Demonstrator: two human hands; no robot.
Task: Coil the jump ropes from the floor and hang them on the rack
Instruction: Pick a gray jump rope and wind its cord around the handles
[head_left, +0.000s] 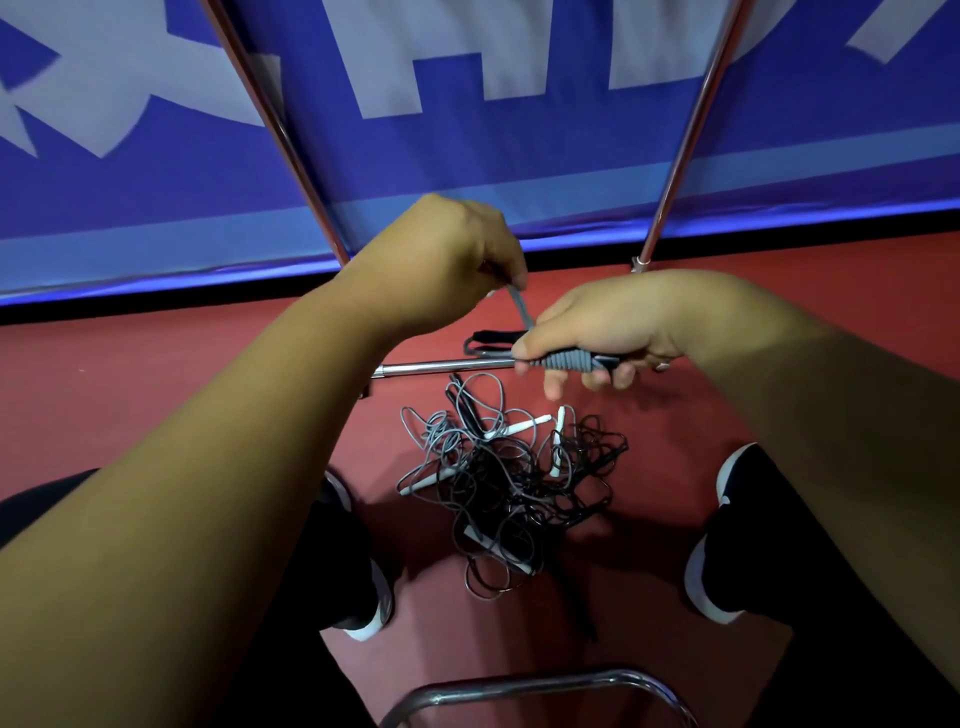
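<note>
Gripping in right hand (597, 332) a coiled jump rope (569, 359), fingers curling round its grey wraps; pinching in left hand (447, 260) the grey cord end (519, 306) rising from that bundle, just beside right thumb. Noting loose jump ropes (509, 488) lying tangled on red floor (156, 374) directly below both hands, between dark shoes (737, 530). Noting rack (441, 368) just beyond the hands, its low bar running behind right hand.

2 hands (left hand (447, 260), right hand (613, 322)), 1 wrapped rope bundle (566, 359), 1 tangled rope pile (498, 488), rope count unclear, at least 4 white handles (519, 427), 2 shoes (727, 545), 2 slanted rack poles (280, 130), 1 low rack bar (436, 368).
</note>
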